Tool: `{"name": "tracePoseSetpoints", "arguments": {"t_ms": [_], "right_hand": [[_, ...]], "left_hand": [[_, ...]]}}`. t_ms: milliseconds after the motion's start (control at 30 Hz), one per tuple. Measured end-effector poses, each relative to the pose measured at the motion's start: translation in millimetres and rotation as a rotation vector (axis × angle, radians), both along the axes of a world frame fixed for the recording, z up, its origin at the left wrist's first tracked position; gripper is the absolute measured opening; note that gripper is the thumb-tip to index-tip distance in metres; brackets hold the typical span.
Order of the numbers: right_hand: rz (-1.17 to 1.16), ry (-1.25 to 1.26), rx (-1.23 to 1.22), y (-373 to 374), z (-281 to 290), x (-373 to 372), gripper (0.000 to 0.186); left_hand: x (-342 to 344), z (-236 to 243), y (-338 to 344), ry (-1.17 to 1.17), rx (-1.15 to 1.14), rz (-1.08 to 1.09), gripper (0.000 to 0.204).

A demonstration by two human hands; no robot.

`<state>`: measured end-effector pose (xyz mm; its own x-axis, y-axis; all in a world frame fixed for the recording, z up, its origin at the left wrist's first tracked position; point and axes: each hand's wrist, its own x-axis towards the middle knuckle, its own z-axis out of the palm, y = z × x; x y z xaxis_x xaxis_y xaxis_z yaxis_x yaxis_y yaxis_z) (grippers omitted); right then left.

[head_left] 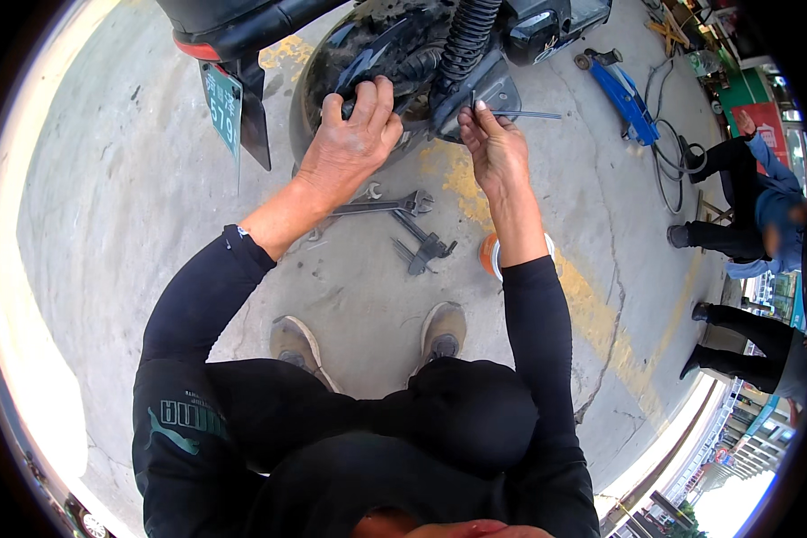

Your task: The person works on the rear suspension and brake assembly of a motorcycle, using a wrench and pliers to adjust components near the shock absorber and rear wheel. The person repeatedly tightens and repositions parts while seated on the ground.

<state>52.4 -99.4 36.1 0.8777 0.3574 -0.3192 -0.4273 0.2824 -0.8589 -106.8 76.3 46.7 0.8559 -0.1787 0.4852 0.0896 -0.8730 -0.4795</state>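
Observation:
My right hand (496, 152) pinches a thin metal hex key (533, 114) between thumb and fingers. The key's long arm points out to the right, beside the black shock absorber spring (468, 40). My left hand (354, 130) lies at the dirty black rear wheel area (332, 67) of a motorbike or scooter. Its fingers are bent inward against dark parts, and whatever their tips grip is hidden. On the ground below lie an adjustable wrench (390, 205) and a folding hex key set (423, 252) with some keys swung out.
An orange and white tub (490, 255) stands under my right forearm. A green licence plate (222, 109) hangs at the bike's rear. Farther right are a blue floor jack (623, 100), a dark hose (659, 166) and two people. My shoes (300, 345) are planted on the concrete.

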Motion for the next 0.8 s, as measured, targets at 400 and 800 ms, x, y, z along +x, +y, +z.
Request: {"name": "tracePoseSetpoints", "arguments": {"t_ms": [400,800], "right_hand": [[-0.114,-1.232,-0.770,-1,-26,-1,0.015],[0.045,-2.005,-1.225,2,2,6,0.010]], "left_hand": [[1,0,1,-0.012,-0.011,0.000,0.034],[2,-2,3,-0.046,0.011,-0.001,0.032]]}}
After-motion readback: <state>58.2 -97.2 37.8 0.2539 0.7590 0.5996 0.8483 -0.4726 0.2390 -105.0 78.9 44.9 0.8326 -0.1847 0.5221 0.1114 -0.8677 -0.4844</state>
